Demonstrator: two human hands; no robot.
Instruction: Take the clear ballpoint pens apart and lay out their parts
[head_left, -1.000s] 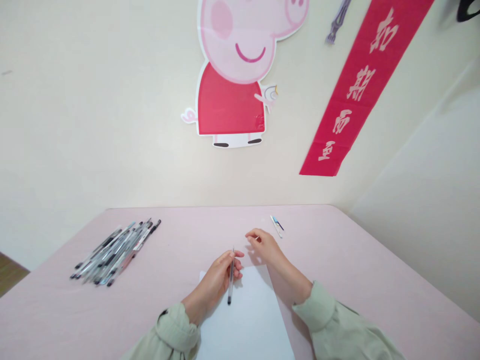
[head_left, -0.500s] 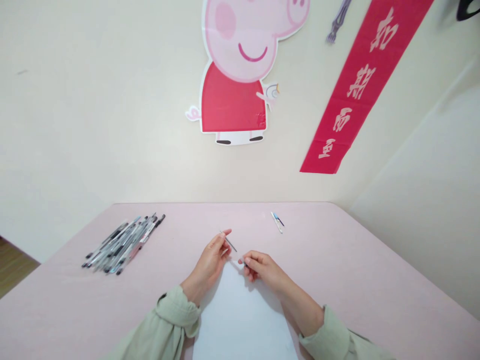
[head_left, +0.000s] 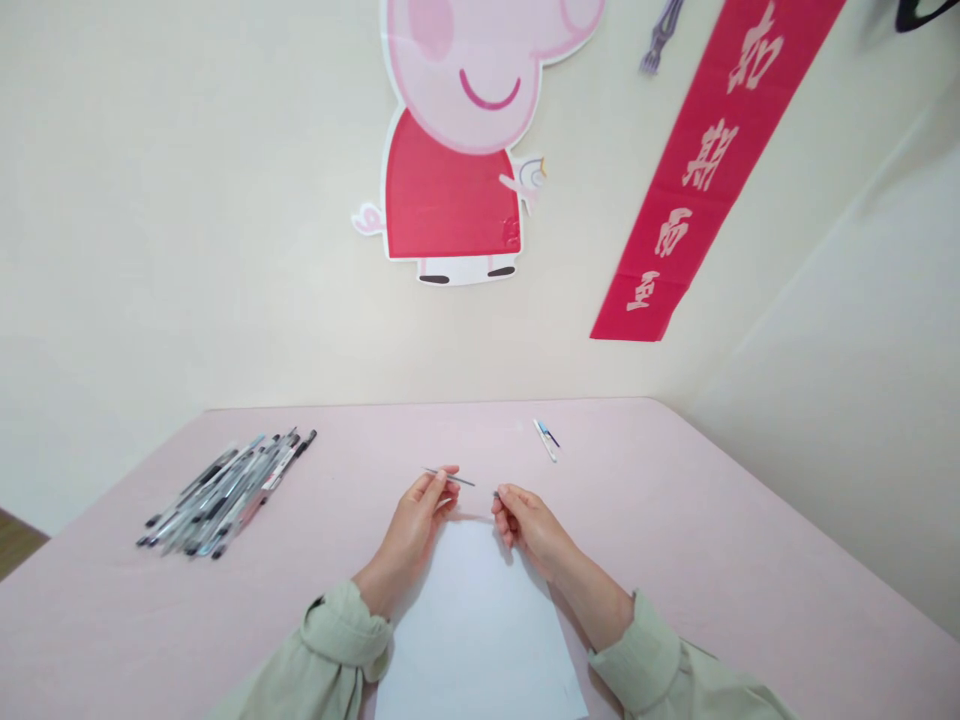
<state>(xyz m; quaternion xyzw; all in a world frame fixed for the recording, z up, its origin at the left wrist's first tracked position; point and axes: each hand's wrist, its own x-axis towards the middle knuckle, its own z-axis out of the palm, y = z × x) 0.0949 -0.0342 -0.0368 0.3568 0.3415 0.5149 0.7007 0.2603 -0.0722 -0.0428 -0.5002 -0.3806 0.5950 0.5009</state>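
Note:
My left hand [head_left: 422, 510] pinches a pen refill [head_left: 463, 481], thin and dark, whose end points right toward my other hand. Just across a small gap, my right hand [head_left: 529, 520] is closed with thumb and fingertips around a small dark piece [head_left: 496, 494], mostly hidden and too small to name. The two pieces do not touch. Both hands hover over the far end of a white sheet of paper [head_left: 480, 625].
On the left of the pink table [head_left: 675, 560] lies a heap of pens [head_left: 229, 495]. Near the back edge are a white pen part [head_left: 545, 440] and a blue one [head_left: 552, 434]. Behind stands a wall with a pig cutout [head_left: 454, 190] and a red banner [head_left: 705, 165].
The refill in my left hand has turned from a slant to nearly level. My right hand has moved slightly up and right. The whole view has shifted a little.

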